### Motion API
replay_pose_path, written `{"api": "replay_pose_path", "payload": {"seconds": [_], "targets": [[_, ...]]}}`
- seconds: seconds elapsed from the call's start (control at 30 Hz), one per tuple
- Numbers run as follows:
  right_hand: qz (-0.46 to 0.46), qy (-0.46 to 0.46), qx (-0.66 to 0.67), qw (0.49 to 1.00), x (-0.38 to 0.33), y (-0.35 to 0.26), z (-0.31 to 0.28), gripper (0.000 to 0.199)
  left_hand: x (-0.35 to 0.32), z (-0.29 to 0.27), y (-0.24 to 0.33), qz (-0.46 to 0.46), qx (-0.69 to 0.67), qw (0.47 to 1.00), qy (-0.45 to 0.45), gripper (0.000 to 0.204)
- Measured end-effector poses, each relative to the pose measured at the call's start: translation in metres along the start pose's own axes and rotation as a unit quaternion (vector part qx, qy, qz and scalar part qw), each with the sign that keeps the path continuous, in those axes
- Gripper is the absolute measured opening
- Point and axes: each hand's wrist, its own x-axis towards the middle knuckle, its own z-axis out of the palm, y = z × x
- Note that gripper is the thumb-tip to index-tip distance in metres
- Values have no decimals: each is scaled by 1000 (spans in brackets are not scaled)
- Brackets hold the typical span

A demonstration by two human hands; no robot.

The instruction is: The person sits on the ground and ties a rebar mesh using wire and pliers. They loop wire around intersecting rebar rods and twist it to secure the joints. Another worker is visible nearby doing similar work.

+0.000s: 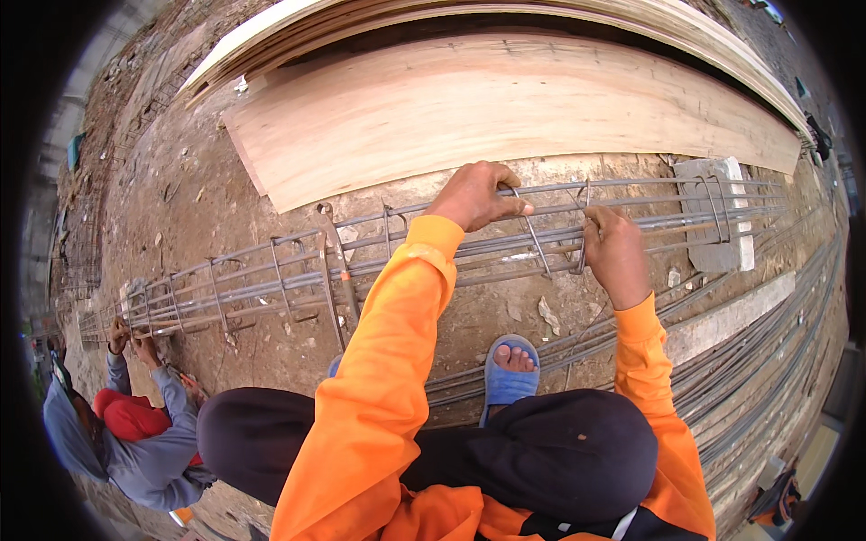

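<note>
A long steel rebar cage (271, 270) with square stirrups lies across the dirt in front of me. My left hand (474, 194) grips the top bar and a stirrup (532, 236) of the cage. My right hand (615, 248) is closed around another stirrup and thin tie wire (583, 200) just to the right. Both sleeves are orange. I squat with a blue sandal (508, 377) below the cage.
Large plywood sheets (505, 99) lie behind the cage. A concrete block (722, 216) props the cage at right. Loose rebar rods (767, 343) run along the ground at right. Another person in grey (135, 451) crouches at lower left, hands on the cage's far end.
</note>
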Motion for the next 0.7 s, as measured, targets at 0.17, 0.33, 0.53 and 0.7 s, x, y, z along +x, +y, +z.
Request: {"api": "replay_pose_path", "payload": {"seconds": [0.17, 0.33, 0.53, 0.7], "targets": [[10, -30, 40, 999, 9, -47, 15, 16, 5, 3, -5, -19, -18, 1000, 1, 47], [41, -1, 65, 997, 21, -58, 34, 22, 24, 9, -1, -91, -7, 995, -28, 47], [-13, -13, 142, 990, 13, -49, 20, 24, 49, 14, -20, -144, -187, 969, -76, 40], [13, 13, 101, 995, 13, -48, 28, 21, 56, 15, -13, -195, -131, 971, -51, 36]]}}
